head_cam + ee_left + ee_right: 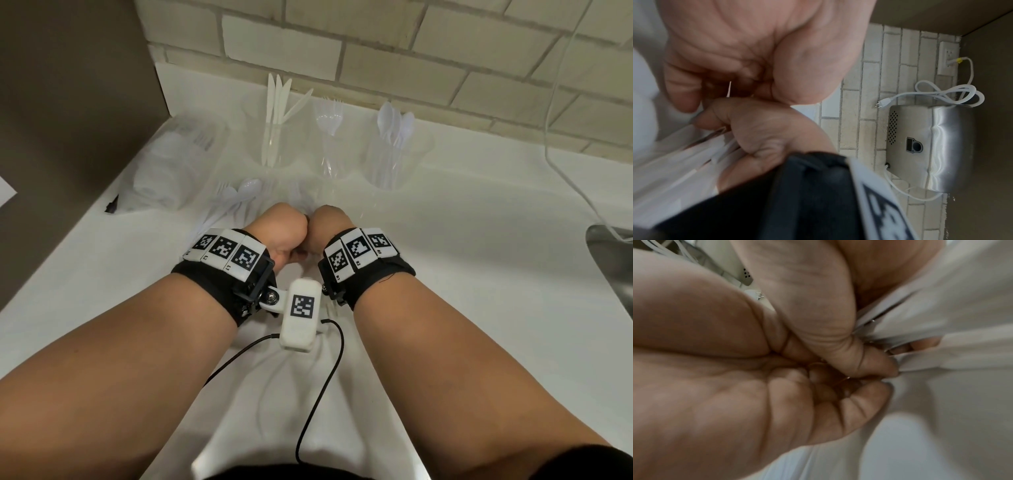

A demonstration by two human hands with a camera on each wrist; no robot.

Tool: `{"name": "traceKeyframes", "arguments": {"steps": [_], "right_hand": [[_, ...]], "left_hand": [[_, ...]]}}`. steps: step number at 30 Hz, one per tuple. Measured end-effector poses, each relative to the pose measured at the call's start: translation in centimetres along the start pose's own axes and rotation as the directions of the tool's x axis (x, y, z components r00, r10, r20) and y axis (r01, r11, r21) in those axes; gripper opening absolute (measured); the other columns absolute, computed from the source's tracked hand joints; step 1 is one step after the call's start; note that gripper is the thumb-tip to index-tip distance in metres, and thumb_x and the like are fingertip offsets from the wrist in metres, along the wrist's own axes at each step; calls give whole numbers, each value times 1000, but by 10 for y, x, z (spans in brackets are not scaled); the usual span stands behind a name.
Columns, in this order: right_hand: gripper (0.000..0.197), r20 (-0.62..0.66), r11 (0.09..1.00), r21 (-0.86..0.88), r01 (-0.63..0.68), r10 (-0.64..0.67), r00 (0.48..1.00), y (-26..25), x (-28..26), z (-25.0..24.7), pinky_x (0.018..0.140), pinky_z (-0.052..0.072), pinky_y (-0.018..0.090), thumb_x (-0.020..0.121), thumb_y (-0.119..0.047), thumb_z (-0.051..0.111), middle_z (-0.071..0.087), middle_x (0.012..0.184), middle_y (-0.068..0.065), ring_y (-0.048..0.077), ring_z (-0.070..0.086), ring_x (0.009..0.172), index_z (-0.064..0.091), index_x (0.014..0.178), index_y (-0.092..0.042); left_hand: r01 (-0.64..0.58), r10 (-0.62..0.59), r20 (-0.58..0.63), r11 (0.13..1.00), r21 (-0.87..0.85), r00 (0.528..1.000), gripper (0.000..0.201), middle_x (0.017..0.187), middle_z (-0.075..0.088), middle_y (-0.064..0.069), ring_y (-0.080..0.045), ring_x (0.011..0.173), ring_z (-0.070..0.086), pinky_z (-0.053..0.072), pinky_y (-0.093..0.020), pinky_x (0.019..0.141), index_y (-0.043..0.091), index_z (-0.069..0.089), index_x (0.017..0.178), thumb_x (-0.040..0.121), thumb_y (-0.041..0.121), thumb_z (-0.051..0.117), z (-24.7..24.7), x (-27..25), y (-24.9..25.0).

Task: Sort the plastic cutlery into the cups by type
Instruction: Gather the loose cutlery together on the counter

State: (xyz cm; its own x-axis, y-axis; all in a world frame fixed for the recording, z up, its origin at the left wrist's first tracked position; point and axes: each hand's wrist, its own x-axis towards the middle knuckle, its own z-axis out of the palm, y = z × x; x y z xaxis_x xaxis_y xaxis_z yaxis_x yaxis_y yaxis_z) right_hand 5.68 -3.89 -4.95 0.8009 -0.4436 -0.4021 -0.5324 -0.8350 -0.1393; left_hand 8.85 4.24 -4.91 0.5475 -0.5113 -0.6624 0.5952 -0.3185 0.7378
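Note:
Three clear cups stand along the back wall: the knife cup [274, 137], the fork cup [330, 144] and the spoon cup [394, 150]. Loose white forks and spoons [236, 198] lie on the counter in front of them. My left hand [284, 233] and right hand [329, 226] touch each other just in front of that pile, both with curled fingers. In the left wrist view my right hand [766, 129] grips a bundle of white handles [701, 162]. My left hand [735, 56] pinches a thin white piece. Which type each piece is stays hidden.
A clear bag of more cutlery [171, 164] lies at the left beside a dark wall panel [68, 102]. A steel sink [609, 260] is at the right, with a white cord [565, 171] running to it. A steel appliance [931, 146] hangs on the brick wall.

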Motion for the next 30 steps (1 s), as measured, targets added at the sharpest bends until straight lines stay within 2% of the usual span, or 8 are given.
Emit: {"name": "traceKeyframes", "arguments": {"steps": [3, 7, 9, 11, 16, 19, 22, 30], "right_hand": [[30, -3, 999, -35, 16, -16, 1000, 1, 3, 3, 87, 43, 29, 95, -25, 53, 62, 120, 12, 25, 59, 108, 61, 117, -5], [14, -23, 999, 1, -43, 43, 999, -3, 10, 10, 61, 39, 23, 85, -26, 65, 59, 85, 3, 16, 48, 65, 57, 84, -15], [16, -39, 997, 41, -69, 71, 997, -8, 10, 10, 49, 32, 21, 81, -27, 70, 50, 70, -3, 11, 41, 54, 57, 84, -17], [19, -39, 997, 54, -51, 53, 998, -12, 9, 10, 53, 33, 22, 81, -27, 70, 45, 68, -5, 9, 37, 53, 63, 95, -16], [23, -51, 993, 94, -68, 73, 996, -21, 5, 6, 70, 40, 22, 79, -24, 75, 43, 66, -2, 13, 51, 69, 56, 86, -14], [26, -77, 978, 188, -91, 107, 991, -22, 3, 5, 70, 41, 23, 81, -20, 74, 60, 86, 0, 21, 63, 96, 60, 100, -10], [41, -95, 952, 298, -76, 108, 990, -18, 1, 4, 73, 39, 25, 85, -18, 69, 62, 115, 9, 26, 60, 109, 51, 119, -4], [43, -89, 740, 671, 38, 29, 996, -6, -12, -8, 91, 50, 36, 82, -7, 59, 59, 117, 10, 29, 58, 110, 46, 123, -6]], "left_hand": [[-33, 31, -77, 999, -18, 997, 19, 96, 56, -16, -24, 85, 53, 46, -34, 76, 5, 58, 102, 94, 2, 41, 1, -2, 2], [-14, 14, -64, 1000, 12, 998, 29, 92, 61, -20, -31, 83, 59, 55, -44, 79, -4, 60, 115, 93, -1, 41, 0, -9, 6], [-48, 53, -66, 996, 78, 996, 30, 82, 58, -17, -27, 71, 54, 51, -37, 64, -4, 60, 115, 94, -2, 39, -4, -11, 7], [-70, 76, -102, 996, 60, 992, 30, 89, 61, -20, -28, 74, 55, 51, -39, 67, -5, 60, 112, 93, -4, 37, -5, -11, 7], [-53, 45, -120, 996, -67, 992, 36, 131, 50, -33, -45, 118, 53, 47, -51, 93, -12, 49, 125, 96, 1, 34, -9, -13, 4], [-93, 98, -120, 995, 44, 988, 24, 106, 57, -36, -36, 83, 61, 52, -43, 71, -4, 58, 92, 96, 6, 37, -13, -14, 1], [-75, 78, -111, 997, 36, 991, 16, 78, 53, -13, -19, 63, 48, 44, -29, 57, 7, 56, 95, 94, 2, 40, -15, -18, 2], [-248, 253, -103, 967, 64, 962, 37, 90, 62, -7, -21, 80, 62, 49, -39, 84, 14, 59, 82, 92, -6, 30, -26, -28, 4]]}}
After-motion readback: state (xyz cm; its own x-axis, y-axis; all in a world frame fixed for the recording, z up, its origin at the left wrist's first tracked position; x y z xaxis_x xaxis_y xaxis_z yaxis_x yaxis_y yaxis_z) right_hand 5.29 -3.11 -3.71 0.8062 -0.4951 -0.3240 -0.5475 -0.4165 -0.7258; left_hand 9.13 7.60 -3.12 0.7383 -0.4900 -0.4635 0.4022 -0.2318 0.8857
